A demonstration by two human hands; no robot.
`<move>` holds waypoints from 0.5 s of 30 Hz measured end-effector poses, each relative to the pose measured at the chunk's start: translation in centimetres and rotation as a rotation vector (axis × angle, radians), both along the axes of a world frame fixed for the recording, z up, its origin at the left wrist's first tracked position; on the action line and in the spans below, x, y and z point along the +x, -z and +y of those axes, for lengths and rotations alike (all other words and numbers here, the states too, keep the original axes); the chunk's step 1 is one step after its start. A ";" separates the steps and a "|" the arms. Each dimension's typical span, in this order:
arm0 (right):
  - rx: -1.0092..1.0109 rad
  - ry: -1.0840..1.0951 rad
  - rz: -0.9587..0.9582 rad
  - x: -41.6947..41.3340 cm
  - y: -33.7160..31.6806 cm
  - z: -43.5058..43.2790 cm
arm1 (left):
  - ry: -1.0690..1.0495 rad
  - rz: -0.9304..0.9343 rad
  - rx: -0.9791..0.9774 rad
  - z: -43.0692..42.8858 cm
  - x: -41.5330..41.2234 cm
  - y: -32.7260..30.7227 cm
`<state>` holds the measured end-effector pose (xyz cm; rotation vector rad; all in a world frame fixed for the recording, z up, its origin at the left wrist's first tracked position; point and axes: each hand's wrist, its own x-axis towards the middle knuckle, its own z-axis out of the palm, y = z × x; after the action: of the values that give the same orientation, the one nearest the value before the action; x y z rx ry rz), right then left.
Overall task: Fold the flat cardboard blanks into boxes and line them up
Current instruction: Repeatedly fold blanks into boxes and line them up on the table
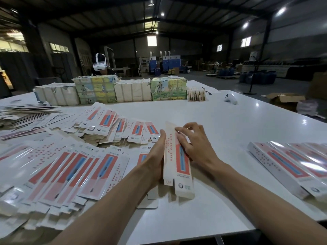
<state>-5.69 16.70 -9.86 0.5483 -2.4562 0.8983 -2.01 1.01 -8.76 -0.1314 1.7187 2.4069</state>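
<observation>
A long white cardboard blank (175,163) with a red and blue print stands partly folded into a box shape in the middle of the white table (230,121). My left hand (155,156) grips its left side, thumb up along the edge. My right hand (192,144) pinches its right side near the far end with curled fingers. Flat blanks (74,170) lie fanned out at the left, with another heap (113,128) behind them. Folded boxes (292,165) lie side by side in a row at the right.
Wrapped bundles (131,92) stand in a row along the far side of the table. A person wearing a white headset (99,65) sits behind them. A white controller (231,99) lies at the far right. An open carton (284,99) sits on the floor beyond.
</observation>
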 end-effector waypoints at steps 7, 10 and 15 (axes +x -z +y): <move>-0.421 -0.123 -0.159 0.4 -1.1 -0.3 | 0.017 0.044 -0.225 -0.8 -0.4 -0.2; -0.691 -0.199 -0.333 0.3 -1.7 0.1 | 0.156 0.027 -0.123 -0.5 0.0 -0.6; -0.999 -0.490 -0.510 0.9 -2.0 0.6 | 0.240 -0.019 -0.040 0.5 0.0 -1.0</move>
<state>-4.76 17.29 -7.82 0.5718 -1.8541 2.4841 -1.97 1.54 -7.71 0.0446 1.6698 2.1928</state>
